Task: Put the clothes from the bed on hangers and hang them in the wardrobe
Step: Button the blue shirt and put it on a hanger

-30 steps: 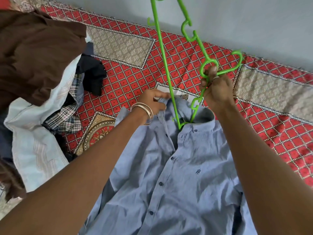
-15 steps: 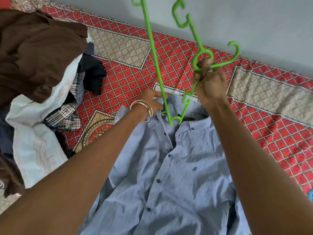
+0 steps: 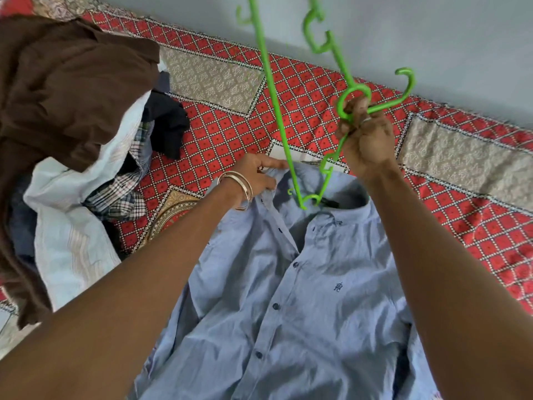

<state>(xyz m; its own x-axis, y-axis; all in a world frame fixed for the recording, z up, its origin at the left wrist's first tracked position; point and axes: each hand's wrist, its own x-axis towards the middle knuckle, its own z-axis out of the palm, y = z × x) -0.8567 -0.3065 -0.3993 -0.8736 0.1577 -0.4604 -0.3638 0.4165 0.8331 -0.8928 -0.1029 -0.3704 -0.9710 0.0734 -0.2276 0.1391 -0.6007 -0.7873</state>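
A light blue button-up shirt point(image 3: 294, 290) lies face up on the bed, partly unbuttoned at the top. My right hand point(image 3: 364, 137) grips a bright green plastic hanger point(image 3: 277, 111) near its hook, holding it almost upright. The hanger's lower corner sits inside the shirt's open collar. My left hand point(image 3: 256, 176), with bangles on the wrist, pinches the left side of the collar and holds it open beside the hanger's long bar.
A heap of other clothes point(image 3: 66, 116) covers the bed's left side: a brown garment on top, a pale striped one, a checked one and a dark one. The red patterned bedspread point(image 3: 311, 90) runs up to a grey wall point(image 3: 432, 33).
The hanger has tilted and drifted a little to the left, its lower corner staying at the collar opening. My right hand rose slightly; my left hand keeps its hold on the collar.
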